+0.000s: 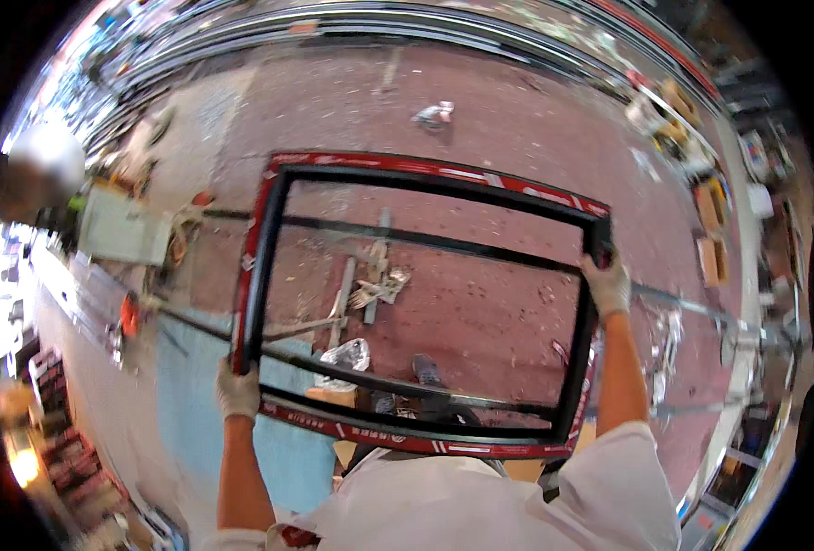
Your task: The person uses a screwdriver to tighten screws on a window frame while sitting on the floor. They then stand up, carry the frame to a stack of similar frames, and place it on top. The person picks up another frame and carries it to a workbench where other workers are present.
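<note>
Two gloved hands carry what we see here, above a reddish-brown floor [480,138] littered with scraps and dust. At the far left we make out a pale boxy machine [122,228] beside a tangle of tools, with a light blue sheet [196,386] lying below it. Our left hand [238,390] is wrapped tight around the lower left corner of a rectangular window frame [425,174], black inside with red protective film along its outer edges. The frame is held off the ground in front of our chest, its long axis running left to right and sloping a little downward to the right; its open face is turned toward us, so we see the floor through it. Inside that opening we see metal offcuts [370,280] and a crumpled clear bag [347,354] on the ground. Our right hand [606,285] clasps the frame's right side near the upper corner. Further right, long silvery bars [691,312] lie beside cardboard boxes [712,257].
</note>
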A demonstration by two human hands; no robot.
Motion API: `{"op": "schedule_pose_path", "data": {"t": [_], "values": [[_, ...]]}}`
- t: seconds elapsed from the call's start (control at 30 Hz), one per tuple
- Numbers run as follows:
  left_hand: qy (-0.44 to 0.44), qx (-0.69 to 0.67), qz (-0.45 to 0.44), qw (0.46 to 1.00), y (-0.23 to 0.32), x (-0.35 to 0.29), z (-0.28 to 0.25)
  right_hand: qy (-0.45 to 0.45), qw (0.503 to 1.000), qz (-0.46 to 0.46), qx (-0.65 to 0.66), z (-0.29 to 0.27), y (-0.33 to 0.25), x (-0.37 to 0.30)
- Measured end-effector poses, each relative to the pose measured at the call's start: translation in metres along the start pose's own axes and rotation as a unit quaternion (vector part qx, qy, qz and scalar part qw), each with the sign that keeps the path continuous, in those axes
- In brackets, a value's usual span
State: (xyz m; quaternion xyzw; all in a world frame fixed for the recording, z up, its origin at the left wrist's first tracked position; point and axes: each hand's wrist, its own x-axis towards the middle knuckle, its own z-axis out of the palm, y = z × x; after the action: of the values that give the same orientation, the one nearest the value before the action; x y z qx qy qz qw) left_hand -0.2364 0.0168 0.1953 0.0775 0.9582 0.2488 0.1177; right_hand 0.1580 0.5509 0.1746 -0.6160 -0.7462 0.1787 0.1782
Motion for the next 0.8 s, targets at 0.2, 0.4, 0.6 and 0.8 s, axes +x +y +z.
{"op": "schedule_pose_path", "data": {"t": [0.2, 0.4, 0.6, 0.8], "values": [[0.030, 0.082, -0.049, 0.995, 0.005, -0.003, -0.013, -0.058, 0.994, 0.094, 0.023, 0.006, 0.041, -0.038], [0.018, 0.076, -0.039, 0.996, -0.002, -0.003, -0.018, -0.207, 0.906, 0.226, 0.293, -0.004, 0.062, -0.043], [-0.016, 0.102, -0.035, 0.994, -0.017, 0.001, -0.019, -0.199, 0.904, 0.238, 0.294, 0.000, 0.075, -0.032], [-0.023, 0.069, -0.046, 0.996, -0.032, -0.003, -0.019, -0.185, 0.901, 0.192, 0.342, -0.009, 0.097, -0.025]]}}
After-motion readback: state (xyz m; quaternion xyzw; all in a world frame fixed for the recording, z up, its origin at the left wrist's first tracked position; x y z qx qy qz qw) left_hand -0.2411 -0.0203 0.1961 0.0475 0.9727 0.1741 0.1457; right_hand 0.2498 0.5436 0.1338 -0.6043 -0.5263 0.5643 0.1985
